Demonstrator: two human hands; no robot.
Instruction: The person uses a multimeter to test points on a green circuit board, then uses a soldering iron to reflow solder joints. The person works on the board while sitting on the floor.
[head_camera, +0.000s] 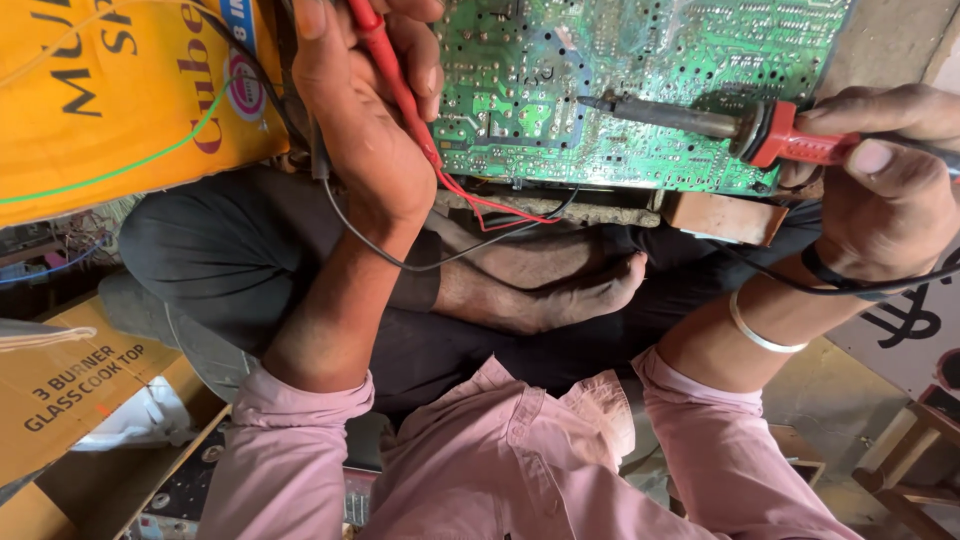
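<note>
While seated cross-legged: circuit board (640, 90) propped solder-side up ahead of the feet
Left hand (365, 110): closed on red probe (395, 80), steadying it
Right hand (885, 190): gripping soldering iron (720, 125), tip over board

The circuit board (640, 90) lies between the hands — probe (395, 85) at its left, soldering iron (700, 122) across its right.

My crossed legs (300, 260) carried the green board (640, 90); a yellow bag (110, 100) leaned beside it.
</note>
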